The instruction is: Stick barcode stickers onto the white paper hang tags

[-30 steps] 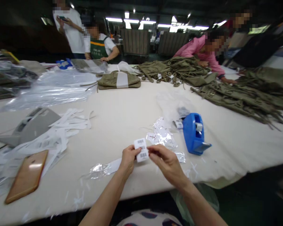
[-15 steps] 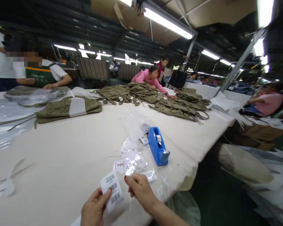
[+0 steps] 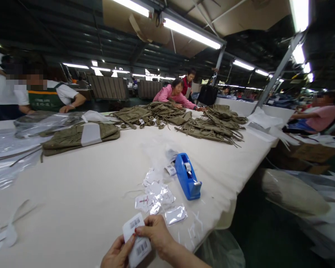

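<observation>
A white sheet of barcode stickers point(image 3: 141, 248) is pinched at its left edge by my left hand point(image 3: 117, 254), thumb on top. My right hand point(image 3: 158, 235) is closed at the sheet's upper right, its thumb and finger gripping there near the left thumb. Whether a loose sticker is between those fingertips I cannot make out. Just beyond my hands lie several shiny clear-wrapped tags point(image 3: 159, 192), with one clear packet point(image 3: 175, 215) apart on the right. A blue tape dispenser point(image 3: 185, 175) stands behind them, beside a small barcode label point(image 3: 171, 170).
Folded olive garments point(image 3: 72, 139) with a white paper band lie at left, near clear plastic bags point(image 3: 2, 149). More olive garments point(image 3: 209, 128) are heaped across the far side, where a person in pink point(image 3: 166, 93) reaches over. White paper pieces point(image 3: 8, 234) sit at lower left.
My right hand has moved left onto the sticker sheet, from a pinch held apart from it. The sheet has shifted slightly down and right. The person in pink has drawn an arm back slightly.
</observation>
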Available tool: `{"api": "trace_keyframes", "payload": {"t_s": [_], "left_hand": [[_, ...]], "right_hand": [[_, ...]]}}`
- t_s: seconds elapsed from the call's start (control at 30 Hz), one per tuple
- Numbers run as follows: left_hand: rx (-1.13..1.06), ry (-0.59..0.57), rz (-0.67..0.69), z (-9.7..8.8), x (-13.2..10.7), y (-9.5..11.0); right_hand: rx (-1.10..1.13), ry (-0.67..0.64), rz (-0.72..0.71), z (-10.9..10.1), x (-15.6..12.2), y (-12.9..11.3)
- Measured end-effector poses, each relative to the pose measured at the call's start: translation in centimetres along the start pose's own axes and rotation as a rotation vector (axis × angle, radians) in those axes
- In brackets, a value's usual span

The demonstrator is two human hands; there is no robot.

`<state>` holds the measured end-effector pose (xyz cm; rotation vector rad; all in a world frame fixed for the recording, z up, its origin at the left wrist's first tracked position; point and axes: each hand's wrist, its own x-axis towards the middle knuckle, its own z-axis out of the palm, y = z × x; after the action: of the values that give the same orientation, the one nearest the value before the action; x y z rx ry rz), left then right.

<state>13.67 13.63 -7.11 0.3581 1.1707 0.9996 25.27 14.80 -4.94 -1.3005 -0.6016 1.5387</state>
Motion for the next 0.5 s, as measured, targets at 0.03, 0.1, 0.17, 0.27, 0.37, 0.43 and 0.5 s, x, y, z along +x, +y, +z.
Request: {"api": "trace_keyframes", "payload": {"t_s": [0.03, 0.1, 0.17, 0.27, 0.37, 0.43, 0.5], "left_hand": [[-0.017, 0.004, -0.023, 0.0, 0.0, 0.1], [-0.035, 0.021, -0.042, -0.1, 0.2, 0.2], [-0.034, 0.037, -0.035, -0.1, 0.5, 0.2], [-0.019, 0.060, -0.014, -0.1, 0.8, 0.1], [0.012, 0.104, 0.010, 0.0, 0.9, 0.1], [0.071, 0.116, 0.034, 0.0, 0.8, 0.2], [0.193, 0.093, 0.057, -0.1, 1.0, 0.3]], "right_hand": [[-0.013, -0.006, 0.004, -0.1, 0.1, 0.1], [-0.059, -0.020, -0.021, -0.3, 0.4, 0.4], [-0.118, -0.031, -0.073, -0.5, 0.8, 1.0], [-0.201, -0.011, -0.157, -0.9, 1.5, 1.7], [-0.232, 0.049, -0.211, -1.4, 2.0, 1.5], [-0.197, 0.081, -0.248, -1.8, 2.1, 1.0], [-0.156, 0.099, -0.285, -2.1, 2.0, 0.6]]}}
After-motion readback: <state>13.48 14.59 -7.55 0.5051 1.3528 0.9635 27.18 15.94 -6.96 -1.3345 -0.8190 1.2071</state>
